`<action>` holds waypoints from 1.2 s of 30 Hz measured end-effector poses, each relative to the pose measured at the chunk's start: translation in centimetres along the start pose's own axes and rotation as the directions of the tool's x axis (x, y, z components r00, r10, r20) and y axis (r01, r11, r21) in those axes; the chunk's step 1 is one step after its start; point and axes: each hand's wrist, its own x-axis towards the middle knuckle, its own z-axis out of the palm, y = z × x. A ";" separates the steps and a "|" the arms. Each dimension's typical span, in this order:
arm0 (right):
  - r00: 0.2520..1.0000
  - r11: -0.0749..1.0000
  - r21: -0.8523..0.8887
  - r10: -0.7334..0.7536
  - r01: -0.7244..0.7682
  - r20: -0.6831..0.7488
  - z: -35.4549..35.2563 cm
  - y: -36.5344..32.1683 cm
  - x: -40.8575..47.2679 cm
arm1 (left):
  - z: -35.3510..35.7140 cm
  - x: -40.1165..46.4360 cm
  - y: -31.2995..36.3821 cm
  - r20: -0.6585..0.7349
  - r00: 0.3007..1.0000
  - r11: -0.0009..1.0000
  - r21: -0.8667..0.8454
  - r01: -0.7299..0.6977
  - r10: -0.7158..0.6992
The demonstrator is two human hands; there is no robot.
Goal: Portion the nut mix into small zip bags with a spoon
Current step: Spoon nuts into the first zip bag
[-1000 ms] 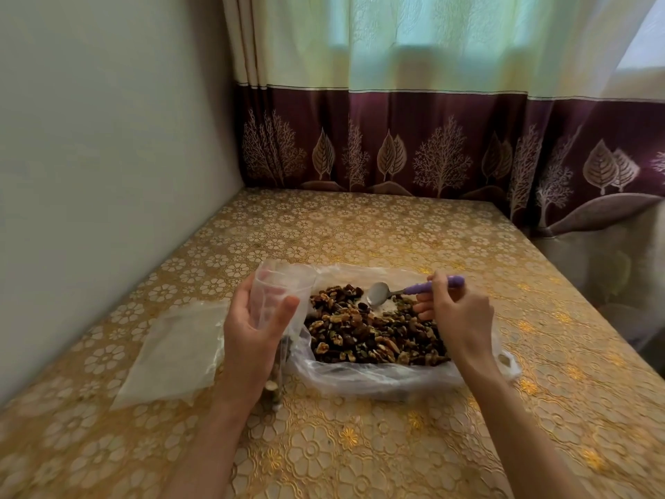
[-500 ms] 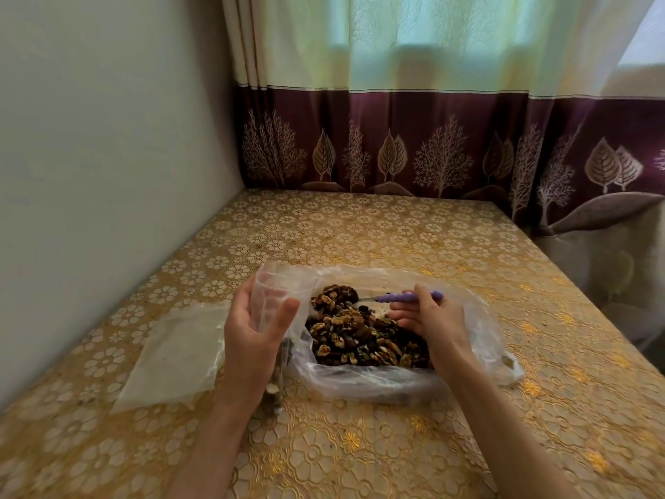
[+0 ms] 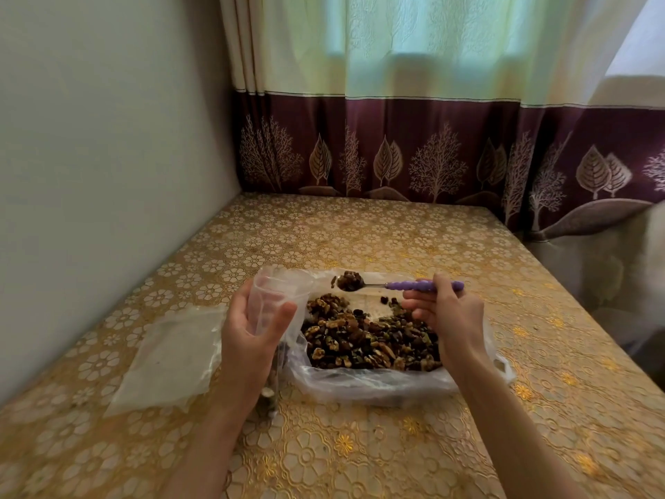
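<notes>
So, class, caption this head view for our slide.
Right hand carries a loaded spoon toward the small bag held by left hand.

You have no readable text, label, brand or number before you: the curtain [image 3: 431, 153] carries only printed trees and leaves.

Both hands raised, each gripping something

The left hand [image 3: 252, 327] stands upright, palm turned inward, thumb and fingers curled around a small zip bag [image 3: 275, 300]. The right hand [image 3: 448, 315] is knuckles-up, fingers pinching a spoon [image 3: 396, 284] handle level, forearm angled in.
</notes>
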 end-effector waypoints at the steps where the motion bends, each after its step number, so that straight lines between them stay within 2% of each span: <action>1: 1.000 1.000 0.013 -0.013 0.013 0.010 0.1 -0.5 -0.1 | 0.0 0.0 0.0 0.000 1.000 1.000 0.001 0.004 -0.004; 14: 0.955 0.984 0.152 -0.128 0.090 0.268 3.2 -5.1 -2.6 | -0.1 0.2 -0.4 0.002 1.000 0.999 -0.020 0.027 -0.027; 21: 0.869 0.964 0.074 -0.263 0.257 0.420 4.3 -4.8 -3.8 | 0.0 0.2 -0.4 -0.005 1.000 0.999 -0.041 0.009 -0.010; 25: 0.847 0.959 0.053 -0.271 0.278 0.457 4.0 -4.4 -3.7 | 0.2 0.1 -0.3 -0.005 1.000 0.997 -0.077 -0.004 0.004; 31: 0.868 0.957 0.130 -0.290 0.260 0.402 3.2 -4.3 -3.0 | 0.1 0.1 0.0 -0.024 0.999 0.999 -0.017 -0.037 0.037; 36: 0.956 0.967 0.122 -0.242 0.223 0.166 1.5 -3.2 -1.4 | 0.2 0.0 0.2 -0.029 0.999 0.999 -0.039 -0.026 0.025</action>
